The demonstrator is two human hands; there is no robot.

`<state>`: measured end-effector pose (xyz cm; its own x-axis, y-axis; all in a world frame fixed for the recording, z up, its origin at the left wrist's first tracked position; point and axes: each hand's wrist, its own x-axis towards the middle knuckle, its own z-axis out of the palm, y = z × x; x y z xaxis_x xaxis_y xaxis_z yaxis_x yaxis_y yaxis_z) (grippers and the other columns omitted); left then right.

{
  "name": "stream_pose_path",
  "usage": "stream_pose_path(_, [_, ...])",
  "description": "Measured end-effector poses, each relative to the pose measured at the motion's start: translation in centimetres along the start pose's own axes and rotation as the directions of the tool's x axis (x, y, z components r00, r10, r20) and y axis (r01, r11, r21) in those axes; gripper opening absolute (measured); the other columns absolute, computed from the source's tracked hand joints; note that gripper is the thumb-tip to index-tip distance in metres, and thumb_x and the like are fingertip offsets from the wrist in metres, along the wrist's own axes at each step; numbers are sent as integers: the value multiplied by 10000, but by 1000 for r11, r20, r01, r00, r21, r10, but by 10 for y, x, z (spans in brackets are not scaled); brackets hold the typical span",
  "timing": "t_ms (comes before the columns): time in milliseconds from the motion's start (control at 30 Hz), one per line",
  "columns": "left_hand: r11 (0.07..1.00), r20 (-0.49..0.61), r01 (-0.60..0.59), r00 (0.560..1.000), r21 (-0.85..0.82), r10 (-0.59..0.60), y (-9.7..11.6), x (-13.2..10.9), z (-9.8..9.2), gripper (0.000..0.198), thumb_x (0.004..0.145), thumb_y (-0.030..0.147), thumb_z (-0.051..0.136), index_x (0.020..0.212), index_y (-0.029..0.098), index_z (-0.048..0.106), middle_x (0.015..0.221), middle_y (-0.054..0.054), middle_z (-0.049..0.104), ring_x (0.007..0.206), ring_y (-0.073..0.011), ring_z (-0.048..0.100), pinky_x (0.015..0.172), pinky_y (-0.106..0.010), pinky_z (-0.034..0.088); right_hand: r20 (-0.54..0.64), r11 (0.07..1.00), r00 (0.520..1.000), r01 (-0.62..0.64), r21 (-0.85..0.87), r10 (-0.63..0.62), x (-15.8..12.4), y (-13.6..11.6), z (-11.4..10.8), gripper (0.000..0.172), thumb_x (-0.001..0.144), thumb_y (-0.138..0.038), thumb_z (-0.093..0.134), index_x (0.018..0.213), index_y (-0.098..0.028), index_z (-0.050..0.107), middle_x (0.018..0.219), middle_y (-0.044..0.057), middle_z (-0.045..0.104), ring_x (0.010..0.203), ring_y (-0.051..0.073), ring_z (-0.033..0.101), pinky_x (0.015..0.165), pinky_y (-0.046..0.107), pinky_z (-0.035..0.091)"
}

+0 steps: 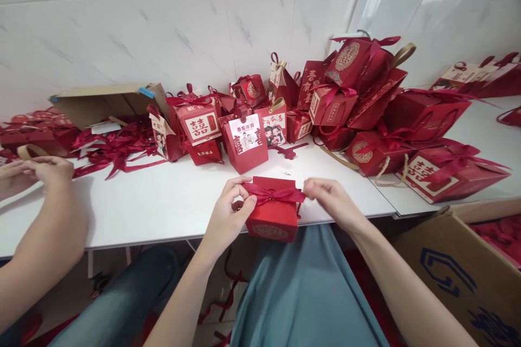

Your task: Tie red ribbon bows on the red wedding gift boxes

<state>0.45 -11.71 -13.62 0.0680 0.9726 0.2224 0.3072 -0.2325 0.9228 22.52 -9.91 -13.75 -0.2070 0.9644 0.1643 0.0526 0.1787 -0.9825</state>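
A red gift box (pixel 272 223) with a round gold emblem on its front sits at the table's near edge, in front of my body. Across its top lies a dark red ribbon (pixel 280 194) gathered into a bow. My left hand (pixel 228 210) is closed at the box's left side, thumb and fingers pinching the ribbon's left part. On the right, the ribbon's other end runs to my right hand (pixel 332 200), whose fingers are pinched together on it. Just behind the box lies a tiny gold-coloured piece (pixel 287 173), too small to make out.
Several finished-looking red boxes, such as one with a couple's picture (pixel 249 143), stand along the wall. More are piled at the right (pixel 456 171). Loose ribbons (pixel 118 146) lie by an open carton (pixel 109 100). A co-worker's hands (pixel 51 171) are at far left. A cardboard box (pixel 439 260) stands lower right.
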Motion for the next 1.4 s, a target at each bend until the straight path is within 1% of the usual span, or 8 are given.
stream_pose_path(100, [999, -98, 12, 995, -50, -17, 1, -3, 7, 197, 730, 305, 606, 755, 201, 441, 1209, -92, 491, 950, -187, 587, 644, -264, 505, -127, 939, 973, 145, -312, -193, 13, -27, -1, 331, 811, -416, 510, 566, -196, 488, 574, -15, 480, 599, 138, 455, 609, 274, 343])
stream_pose_path(333, [975, -268, -144, 945, 171, 186, -1, -9, 17, 187, 723, 261, 618, 790, 210, 451, 1128, -79, 470, 1054, -216, 517, 807, -362, 505, 380, 746, 924, 284, -603, -45, 46, -48, 35, 220, 758, -354, 653, 887, -177, 631, 935, 61, 642, 905, 201, 569, 768, 298, 410])
stream_pose_path(500, [858, -188, -271, 905, 436, 382, 3, -13, 14, 70, 772, 172, 561, 826, 215, 552, 1112, -68, 492, 1118, -242, 455, 963, -433, 391, 371, 827, 926, 154, -541, 70, 54, -43, 38, 114, 736, -236, 659, 804, -168, 597, 831, 18, 651, 768, 154, 598, 680, 260, 425])
stream_pose_path(767, [789, 210, -479, 878, 384, 430, 7, -10, 11, 395, 831, 52, 373, 1028, 262, 642, 1038, -36, 623, 1023, -204, 508, 909, -378, 360, 155, 951, 985, -19, -307, 70, 64, -25, 36, 189, 689, -153, 689, 833, -165, 566, 710, -9, 597, 688, 135, 576, 650, 265, 445])
stream_pose_path(1000, [813, 235, -457, 888, 361, 395, 10, -10, 10, 407, 836, 50, 344, 1035, 247, 639, 1036, -25, 651, 1036, -201, 507, 911, -373, 347, -100, 942, 981, -187, -278, 165, 40, -12, -1, 231, 830, -395, 571, 850, -167, 543, 713, 19, 601, 664, 147, 592, 564, 253, 435])
stream_pose_path(1167, [839, 224, -425, 903, 340, 366, 8, -8, 10, 403, 829, 47, 339, 1008, 242, 643, 1043, -27, 643, 1042, -202, 497, 911, -373, 348, 136, 908, 917, -333, -255, 374, 2, 6, -22, 626, 719, -747, 465, 714, -139, 612, 737, 76, 633, 688, 181, 585, 622, 309, 458])
stream_pose_path(1267, [847, 225, -411, 909, 338, 351, 8, -6, 10, 393, 834, 49, 338, 1012, 233, 636, 1051, -27, 637, 1046, -199, 491, 920, -378, 343, 260, 903, 865, -416, -107, 429, -9, 4, -22, 561, 691, -692, 575, 755, -137, 627, 769, 71, 650, 703, 167, 594, 678, 311, 461])
stream_pose_path(1400, [850, 237, -396, 914, 347, 329, 9, -6, 10, 392, 839, 63, 335, 1016, 246, 633, 1057, -30, 637, 1052, -208, 491, 923, -393, 340, 179, 940, 923, -341, -22, 340, -3, -6, -25, 409, 706, -557, 652, 704, -154, 586, 675, 18, 598, 637, 126, 542, 646, 279, 425])
